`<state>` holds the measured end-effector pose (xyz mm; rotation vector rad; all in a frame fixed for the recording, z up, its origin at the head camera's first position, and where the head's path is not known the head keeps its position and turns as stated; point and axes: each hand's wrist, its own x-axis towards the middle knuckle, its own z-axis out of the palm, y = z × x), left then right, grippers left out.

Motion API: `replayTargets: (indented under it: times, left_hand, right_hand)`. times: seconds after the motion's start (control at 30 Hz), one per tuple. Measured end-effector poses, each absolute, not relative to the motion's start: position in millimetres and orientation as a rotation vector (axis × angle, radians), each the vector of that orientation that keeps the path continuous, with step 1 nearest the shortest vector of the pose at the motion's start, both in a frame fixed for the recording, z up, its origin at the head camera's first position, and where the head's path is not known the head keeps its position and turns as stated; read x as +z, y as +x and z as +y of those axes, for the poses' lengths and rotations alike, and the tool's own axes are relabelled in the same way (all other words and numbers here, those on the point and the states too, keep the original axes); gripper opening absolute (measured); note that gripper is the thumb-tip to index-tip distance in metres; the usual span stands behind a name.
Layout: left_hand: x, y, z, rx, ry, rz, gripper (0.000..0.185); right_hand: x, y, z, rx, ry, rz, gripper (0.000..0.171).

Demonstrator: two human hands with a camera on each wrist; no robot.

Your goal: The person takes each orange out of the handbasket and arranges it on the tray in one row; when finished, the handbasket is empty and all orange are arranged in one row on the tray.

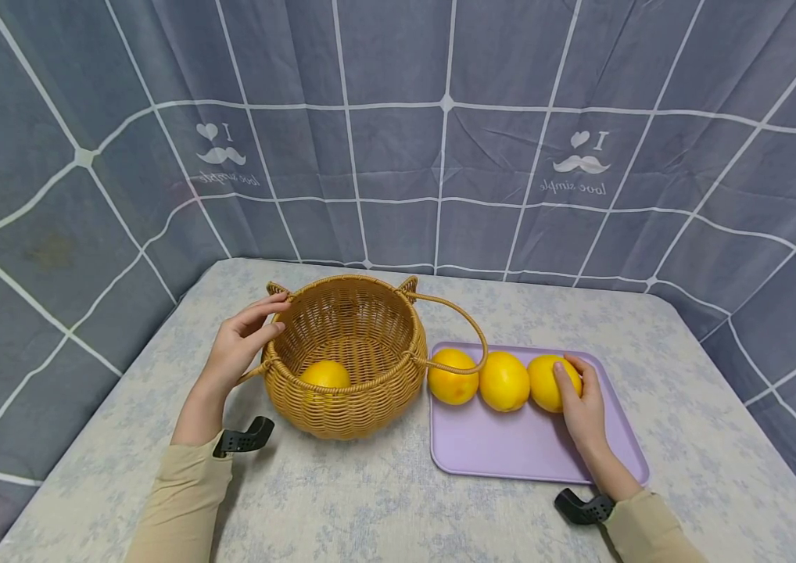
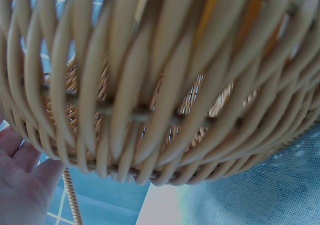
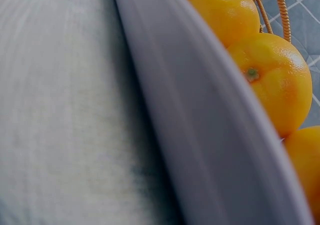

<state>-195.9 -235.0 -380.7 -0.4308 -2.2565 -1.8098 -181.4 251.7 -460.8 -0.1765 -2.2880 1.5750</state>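
A round wicker basket (image 1: 342, 414) with two small ear-like points stands left of centre, one orange (image 1: 326, 374) inside it. My left hand (image 1: 239, 344) rests at its left rim, fingers and thumb fairly straight; the left wrist view shows the hand (image 2: 25, 180) against the weave (image 2: 135, 85). On a purple tray (image 1: 503, 450) to the right, three oranges sit in a row: a left orange (image 1: 453, 377), a middle orange (image 1: 504, 381) and a right orange (image 1: 546, 383). My right hand (image 1: 586, 403) grips the right orange, thumb on its near side.
One looped basket handle (image 1: 471, 320) leans out over the tray's left end, overlapping the left orange. The other handle (image 1: 252, 374) hangs beside my left wrist. A pale patterned cloth (image 1: 370, 500) covers the table, and a grey-blue checked curtain (image 1: 398, 156) hangs behind it.
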Motion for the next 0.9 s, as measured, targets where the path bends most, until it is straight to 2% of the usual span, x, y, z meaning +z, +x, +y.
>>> replayTargets:
  times: [0.9]
  left_hand:
    - [-381.1,-196.3,-235.4,-1.788,-0.42,-2.27,0.037]
  right_hand:
    - [-456.9,-185.6,255.2,1.584,-0.218,-2.306,0.053]
